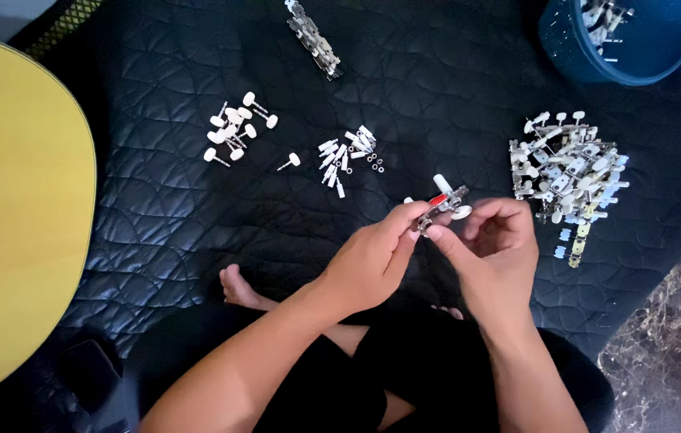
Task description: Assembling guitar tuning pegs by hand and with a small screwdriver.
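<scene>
The person is sitting cross-legged on a black quilted mat (156,208), and both hands are meeting just above the lap. The left hand (372,261) is pinching the near end of a small metal tuning-machine strip (442,202), its thumb and forefinger clenched on the metal plate. The right hand (499,244) is grasping the same strip from the other side, its fingers (444,238) curled around the piece close to a white knob and a red-tipped part. The strip is being held in the air, tilted, with one white peg pointing up and away from the person.

Taking the strip as the landmark: just to its right, a large heap of assembled strips (566,176) is lying on the mat, metal plates and white knobs tangled together. Just beyond the strip and slightly left, a small cluster of white pegs and dark washers (348,156) is lying spread out. Further left of that, a single loose knob (290,162) is lying alone, and beyond it a group of white round-headed knobs (234,130) is gathered. Far above the strip, near the top edge, another metal strip (314,38) is lying. Up and to the right, a blue basket (625,40) is holding more parts. Well to the left, a yellow guitar body (12,216) is resting beside the mat.
</scene>
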